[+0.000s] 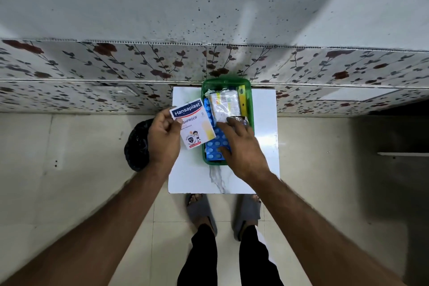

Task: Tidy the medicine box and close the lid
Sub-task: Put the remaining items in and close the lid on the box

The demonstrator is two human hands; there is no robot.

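A green plastic medicine box (250,100) stands open on a small white table (264,146), against the wall. Inside lie blue blister strips (217,144), a clear packet of sachets (226,104) and a yellow strip (242,100) along the right wall. My left hand (162,139) holds a white and blue Hansaplast plaster packet (192,123) over the box's left edge. My right hand (241,148) reaches into the box, its fingers touching the clear packet and a small dark shiny item (241,120); whether it grips them I cannot tell. No lid is visible.
A black plastic bag (137,146) sits on the floor left of the table. The wall behind has floral tiles (116,65). My feet in grey sandals (202,213) stand at the table's near edge on a pale tiled floor.
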